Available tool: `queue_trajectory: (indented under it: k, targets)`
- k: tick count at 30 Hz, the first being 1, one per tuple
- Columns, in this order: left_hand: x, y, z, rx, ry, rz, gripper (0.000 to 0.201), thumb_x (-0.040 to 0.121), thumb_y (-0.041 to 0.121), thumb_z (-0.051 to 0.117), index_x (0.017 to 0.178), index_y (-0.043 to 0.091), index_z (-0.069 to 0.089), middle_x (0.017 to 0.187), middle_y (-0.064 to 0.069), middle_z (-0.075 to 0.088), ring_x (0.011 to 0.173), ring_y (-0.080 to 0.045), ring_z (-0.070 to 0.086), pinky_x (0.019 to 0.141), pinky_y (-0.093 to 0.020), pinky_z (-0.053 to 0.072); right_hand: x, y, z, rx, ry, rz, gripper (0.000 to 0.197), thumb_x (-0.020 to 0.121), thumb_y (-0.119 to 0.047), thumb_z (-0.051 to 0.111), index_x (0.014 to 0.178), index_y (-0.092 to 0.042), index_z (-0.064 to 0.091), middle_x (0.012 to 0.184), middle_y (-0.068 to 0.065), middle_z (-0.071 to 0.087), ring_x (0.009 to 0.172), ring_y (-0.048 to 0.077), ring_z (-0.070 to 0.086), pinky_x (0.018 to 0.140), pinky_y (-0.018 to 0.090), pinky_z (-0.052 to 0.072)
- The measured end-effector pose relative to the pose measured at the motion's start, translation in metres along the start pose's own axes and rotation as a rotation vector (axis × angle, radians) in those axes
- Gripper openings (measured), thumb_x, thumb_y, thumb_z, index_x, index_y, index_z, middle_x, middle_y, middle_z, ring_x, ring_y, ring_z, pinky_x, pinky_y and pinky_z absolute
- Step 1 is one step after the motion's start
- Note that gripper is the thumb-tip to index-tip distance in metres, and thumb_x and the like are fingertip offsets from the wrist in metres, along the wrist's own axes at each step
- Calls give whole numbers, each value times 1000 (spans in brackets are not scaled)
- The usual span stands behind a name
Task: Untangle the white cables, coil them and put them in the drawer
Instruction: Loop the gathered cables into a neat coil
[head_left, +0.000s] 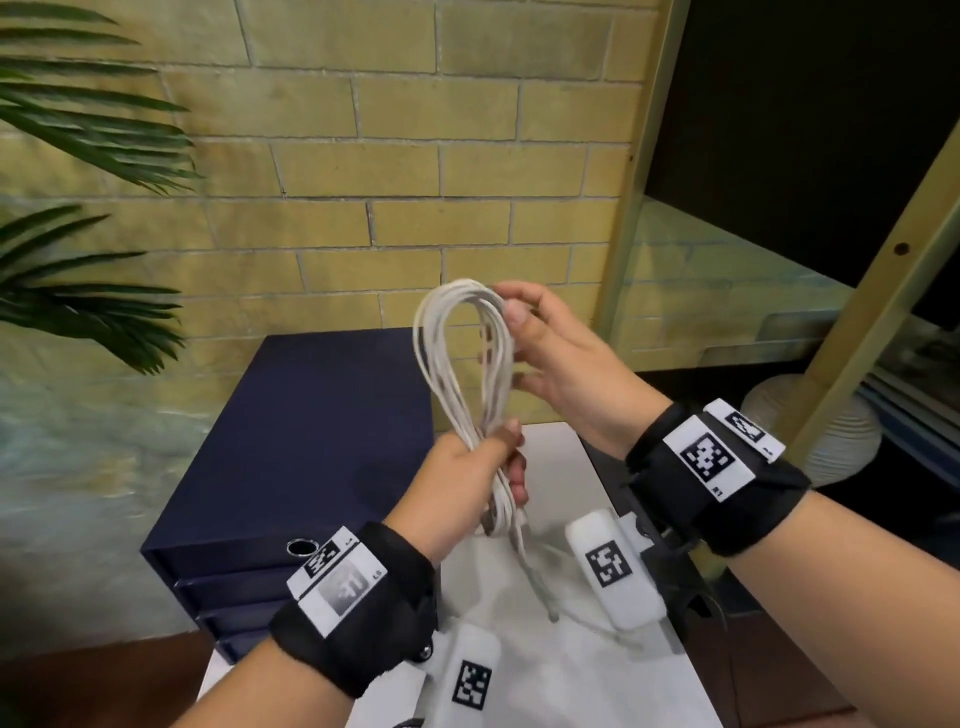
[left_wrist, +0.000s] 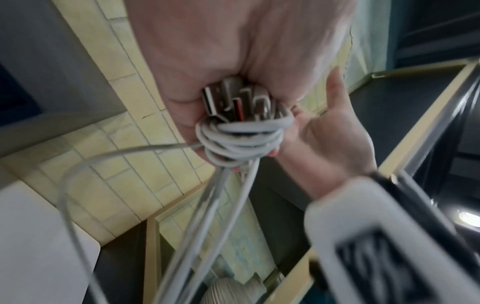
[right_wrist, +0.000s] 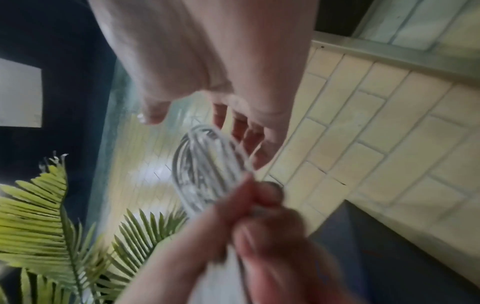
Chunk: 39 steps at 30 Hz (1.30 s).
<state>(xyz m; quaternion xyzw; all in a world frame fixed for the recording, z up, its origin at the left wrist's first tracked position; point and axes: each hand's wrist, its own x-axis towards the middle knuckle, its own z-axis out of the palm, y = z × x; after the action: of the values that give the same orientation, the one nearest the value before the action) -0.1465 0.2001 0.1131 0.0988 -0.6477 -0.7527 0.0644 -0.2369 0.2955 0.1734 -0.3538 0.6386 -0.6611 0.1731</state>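
Note:
A white cable coil (head_left: 457, 364) stands upright as a long narrow loop above the table. My left hand (head_left: 506, 457) grips its lower part in a fist, and a loose tail (head_left: 540, 587) hangs down to the tabletop. In the left wrist view the fist (left_wrist: 221, 61) holds several turns wound crosswise around the bundle (left_wrist: 239, 139), with metal USB plugs (left_wrist: 233, 100) poking out. My right hand (head_left: 519, 343) is at the top of the loop, fingers relaxed and spread, touching its side (right_wrist: 213, 156). The dark blue drawer unit (head_left: 311, 441), its drawers closed, stands behind and to the left.
A white table (head_left: 545, 675) lies under my hands, right of the drawer unit. A palm plant (head_left: 78, 156) reaches in from the left. A wooden shelf frame (head_left: 857, 312) and a ribbed white vase (head_left: 815, 431) stand at the right, against the brick wall.

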Motion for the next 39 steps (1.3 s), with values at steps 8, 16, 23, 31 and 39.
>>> queue_trajectory:
  k: [8, 16, 23, 31, 39]
  targets:
    - [16, 26, -7, -222, 199, 171, 29, 98, 22, 48, 80, 9, 65, 71, -5, 72, 67, -18, 68, 71, -37, 56, -39, 58, -5, -221, -368, 251, 52, 91, -28, 56, 135, -7, 36, 97, -3, 63, 88, 9, 64, 84, 24, 51]
    - [19, 39, -8, -462, 281, 199, 25, 98, 22, 49, 76, 12, 54, 51, 7, 48, 44, -8, 52, 64, -32, 50, -48, 66, -1, -398, -182, 121, 28, 94, -25, 53, 118, -11, 50, 96, 5, 52, 82, 11, 52, 78, 31, 48]
    - [22, 34, -7, -424, 314, 213, 37, 97, 28, 52, 64, 12, 46, 53, 3, 46, 54, -14, 55, 69, -34, 52, -40, 69, 10, -152, -265, 121, 14, 99, -9, 40, 95, -6, 53, 73, 1, 59, 76, 13, 62, 83, 24, 49]
    - [28, 34, -22, -456, 495, 285, 19, 98, 22, 51, 81, 14, 51, 43, 11, 50, 44, -4, 52, 62, -30, 46, -45, 78, -12, -150, 10, 112, 12, 99, -20, 42, 98, -18, 54, 57, -13, 38, 51, 8, 32, 48, 22, 34]
    - [27, 34, -14, -446, 423, 293, 55, 99, 23, 49, 47, 17, 67, 49, 7, 61, 55, -9, 61, 80, -36, 51, -45, 82, -13, -528, -37, 112, 49, 98, -2, 33, 130, -33, 52, 62, -5, 42, 51, -2, 44, 55, 6, 36]
